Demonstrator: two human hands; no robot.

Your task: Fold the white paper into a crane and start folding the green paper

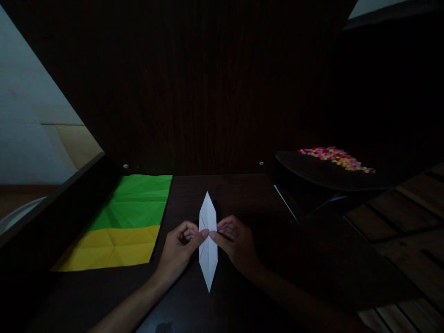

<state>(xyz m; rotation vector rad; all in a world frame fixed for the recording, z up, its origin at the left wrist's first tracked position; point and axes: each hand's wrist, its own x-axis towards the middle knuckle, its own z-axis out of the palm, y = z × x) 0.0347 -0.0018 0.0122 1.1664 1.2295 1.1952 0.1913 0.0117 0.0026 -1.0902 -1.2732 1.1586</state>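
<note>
Already the white paper, folded into a long narrow diamond with a point at each end [208,240], lies flat on the dark wooden table [243,194], its long axis running away from the person. From the head view, the left hand [180,247] comes in from the near left of that paper and the right hand [236,243] from the near right; the two meet at its middle. Each hand's grip is narrow, thumb and forefinger pressed together on the paper's centre seam, the other fingers curled in. Judging by the slim shape and the centre line, several folds are done; the points are not yet bent or opened, so shaping seems left.

To the left of the white paper, well apart, a creased green paper sheet [138,201] lies partly under a creased yellow paper sheet [114,247], both flat and untouched. Far to the right and beyond it, a dark round tray [312,173] carries a heap of small bright multicoloured bits [335,158]; what they are is too small to tell.
</note>
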